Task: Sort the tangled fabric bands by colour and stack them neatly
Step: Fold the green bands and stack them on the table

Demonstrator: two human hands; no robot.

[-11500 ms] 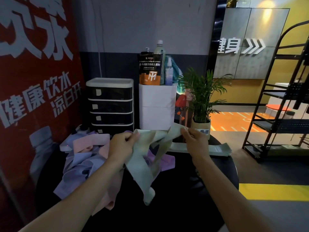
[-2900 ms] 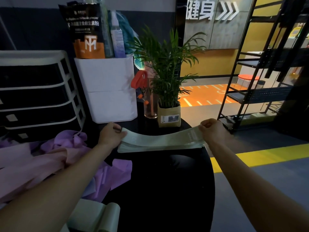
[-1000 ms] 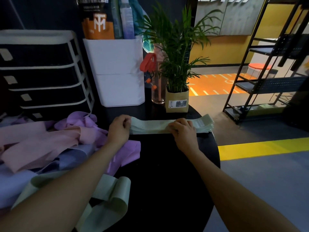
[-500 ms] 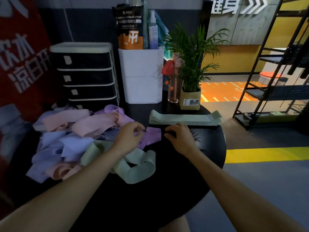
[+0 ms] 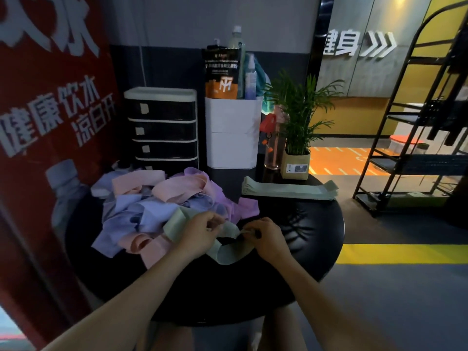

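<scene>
Both hands are on the same green band (image 5: 228, 252) at the lower middle of the frame, and it's a two-handed pick-up. Left hand (image 5: 202, 234) has fingers curled, pinching the band's upper run where it comes out of the heap; right hand (image 5: 266, 236) pinches the other end between thumb and fingertips, knuckles turned toward the camera. Between them the band sags in a loose loop, its lower curve resting on the black round worktop (image 5: 316, 239). Forearms come in from the bottom edge, angled toward each other, wrists low over the surface.

Where does the job stand? Early to middle, by the look of it. One colour has a home: a flat stack of green bands (image 5: 288, 191) lies right of centre, edges lined up, just in front of the potted plant (image 5: 296, 148). Everything else is left to do. The tangled pile (image 5: 162, 206) at centre left is a knot of pink, lilac and blue-violet bands, none of them sorted, with no pink or purple stack started anywhere in view. This green loop looks like the last loose one of its colour showing, though the pile could be hiding more underneath.
</scene>
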